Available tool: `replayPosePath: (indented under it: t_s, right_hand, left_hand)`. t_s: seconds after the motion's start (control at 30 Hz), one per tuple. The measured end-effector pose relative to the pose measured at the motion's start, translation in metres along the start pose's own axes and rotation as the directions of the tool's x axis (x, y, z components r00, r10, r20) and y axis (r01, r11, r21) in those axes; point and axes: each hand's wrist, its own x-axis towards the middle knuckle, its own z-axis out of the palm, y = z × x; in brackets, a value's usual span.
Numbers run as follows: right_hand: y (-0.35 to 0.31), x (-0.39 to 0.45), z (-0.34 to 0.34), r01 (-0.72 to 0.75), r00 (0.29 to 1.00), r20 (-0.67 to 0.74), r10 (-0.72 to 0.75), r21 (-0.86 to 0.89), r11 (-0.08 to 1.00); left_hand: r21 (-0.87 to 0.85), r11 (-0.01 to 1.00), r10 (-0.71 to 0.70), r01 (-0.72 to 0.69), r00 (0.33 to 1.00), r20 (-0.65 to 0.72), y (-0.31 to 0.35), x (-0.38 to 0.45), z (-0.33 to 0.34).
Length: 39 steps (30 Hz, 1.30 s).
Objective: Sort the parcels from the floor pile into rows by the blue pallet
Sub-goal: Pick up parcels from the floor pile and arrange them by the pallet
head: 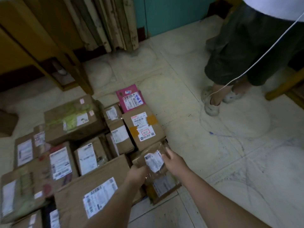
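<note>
A small taped cardboard parcel [152,157] with a torn white label is gripped from both sides, my left hand [137,174] on its near left end and my right hand [174,162] on its right edge. It sits at the right edge of several brown parcels lying side by side on the tiled floor, just above another small box [164,188]. Beyond it lie a box with orange tape [144,127] and a pink parcel [130,97]. A long box [92,193] lies left of my left arm. No blue pallet is in view.
Another person stands at the upper right in dark trousers and pale shoes [212,104]. A thin white cord [246,69] hangs across to the floor. Yellow wooden furniture [32,43] and a curtain [107,25] stand at the back. Pale tiled floor [213,153] lies to the right.
</note>
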Motion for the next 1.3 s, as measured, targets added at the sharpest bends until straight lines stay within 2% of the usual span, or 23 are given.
replayPosePath:
  t_s: [0.1, 0.27, 0.43, 0.53, 0.63, 0.73, 0.83, 0.97, 1.07, 1.13, 1.2, 1.3]
  right_hand:
    - [0.001, 0.007, 0.008, -0.052, 0.998, 0.017, 0.053, -0.034, 0.998]
    - [-0.006, 0.015, 0.018, 0.009, 1.000, -0.015, -0.011, -0.125, 0.992]
    - [-0.037, 0.000, 0.024, -0.004, 0.995, -0.096, -0.025, -0.283, 0.959]
    - [-0.089, -0.033, 0.027, 0.002, 0.990, -0.127, -0.055, -0.389, 0.921]
    - [-0.180, -0.075, 0.039, 0.120, 0.959, -0.161, -0.231, -0.509, 0.853]
    - [-0.294, -0.131, 0.076, 0.198, 0.920, -0.167, -0.356, -0.584, 0.787]
    - [-0.415, -0.210, 0.140, 0.285, 0.883, -0.115, -0.456, -0.642, 0.712]
    - [-0.557, -0.361, 0.256, 0.417, 0.804, -0.010, -0.595, -0.704, 0.575]
    - [-0.627, -0.463, 0.338, 0.522, 0.723, 0.089, -0.686, -0.721, 0.456]
    - [-0.662, -0.511, 0.387, 0.559, 0.666, 0.145, -0.731, -0.746, 0.362]
    - [-0.690, -0.544, 0.428, 0.567, 0.617, 0.169, -0.769, -0.773, 0.285]
    - [-0.719, -0.563, 0.482, 0.578, 0.585, 0.207, -0.784, -0.785, 0.223]
  left_hand:
    - [-0.022, 1.000, -0.007, 0.007, 1.000, -0.002, -0.006, 0.012, -0.001]
    - [0.042, 0.999, 0.013, -0.011, 0.999, -0.031, 0.002, 0.020, -0.004]
    - [0.213, 0.965, 0.169, -0.155, 0.984, -0.049, 0.027, -0.013, -0.032]
    - [0.326, 0.921, 0.254, -0.212, 0.963, -0.092, 0.061, -0.059, -0.078]
    - [0.487, 0.828, 0.379, -0.278, 0.918, -0.120, 0.107, -0.120, -0.149]
    - [0.627, 0.729, 0.468, -0.275, 0.869, -0.162, 0.146, -0.195, -0.235]
    - [0.747, 0.619, 0.560, -0.242, 0.803, -0.204, 0.169, -0.286, -0.333]
    - [0.878, 0.461, 0.635, -0.132, 0.740, -0.222, 0.155, -0.425, -0.485]
    - [0.880, 0.473, 0.649, -0.048, 0.694, -0.311, 0.130, -0.513, -0.587]
    - [0.856, 0.516, 0.649, -0.028, 0.665, -0.370, 0.116, -0.555, -0.646]
    - [0.834, 0.552, 0.641, -0.019, 0.649, -0.409, 0.110, -0.583, -0.695]
    - [0.814, 0.581, 0.643, -0.025, 0.628, -0.439, 0.103, -0.598, -0.755]
